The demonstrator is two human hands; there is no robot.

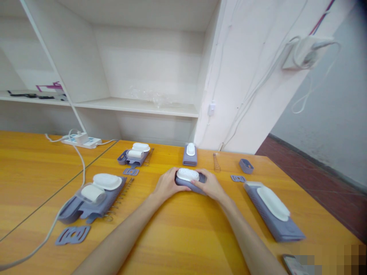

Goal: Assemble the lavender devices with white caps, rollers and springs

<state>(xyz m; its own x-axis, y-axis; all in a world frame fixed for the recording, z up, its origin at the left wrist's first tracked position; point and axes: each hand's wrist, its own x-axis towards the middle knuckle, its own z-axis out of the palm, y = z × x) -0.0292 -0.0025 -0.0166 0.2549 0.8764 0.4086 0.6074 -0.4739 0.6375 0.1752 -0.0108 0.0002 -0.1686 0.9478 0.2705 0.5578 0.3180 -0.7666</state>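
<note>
Near the middle of the table, a grey plastic case [197, 188] with a white oval, bumpy-topped piece [187, 174] lies between my two hands. My left hand [167, 184] wraps its left end, thumb along the front side. From the right, my right hand [210, 185] grips the other end, thumb against the white piece. Fingers behind the case are partly hidden. Just beyond stands a similar grey case [189, 160] with a ribbed white oval piece [190, 149]. A cone-shaped wire spring [216, 163] is to its right.
Grey housings [99, 204] with white parts, springs and slotted plates [73, 234] lie on the left. On the right are a long grey case [275, 214], a small grey cup [246, 166], a slotted plate [237, 178] and a phone [294, 264]. A power strip [82, 140] trails a white cable.
</note>
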